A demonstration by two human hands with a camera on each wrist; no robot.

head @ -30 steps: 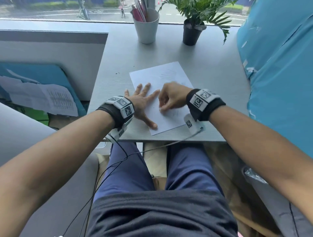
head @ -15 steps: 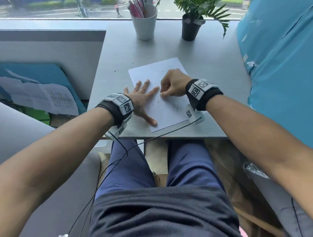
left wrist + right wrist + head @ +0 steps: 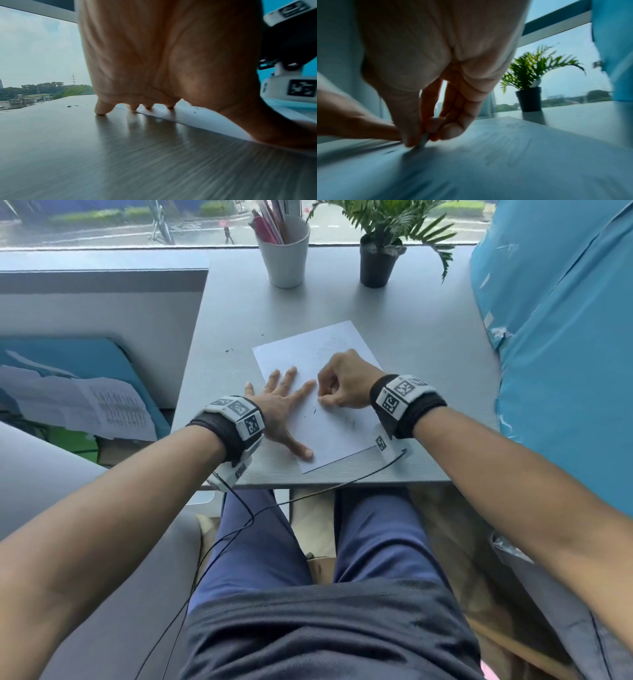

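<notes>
A white sheet of paper (image 3: 339,436) lies tilted on the grey table (image 3: 428,337), with faint marks on it. My left hand (image 3: 284,392) lies flat with fingers spread, pressing the sheet's left edge; its little finger touches the bare table (image 3: 68,135) and its other fingertips (image 3: 148,106) rest on the paper (image 3: 180,115). My right hand (image 3: 323,400) is curled just right of the left index finger. It pinches a small pale object (image 3: 423,140), its tip held against the paper (image 3: 505,148). What the object is cannot be told. Small dark crumbs (image 3: 313,410) lie beside it.
At the table's far edge stand a white cup (image 3: 286,258) with pens and a black-potted plant (image 3: 380,261). Blue plastic sheeting (image 3: 565,337) hangs along the right side. A grey partition (image 3: 102,302) borders the left. Cables run from both wrists over the near edge.
My right hand has shifted in small steps over the sheet beside the left index finger, and dark crumbs now show there. The left hand has stayed flat in place.
</notes>
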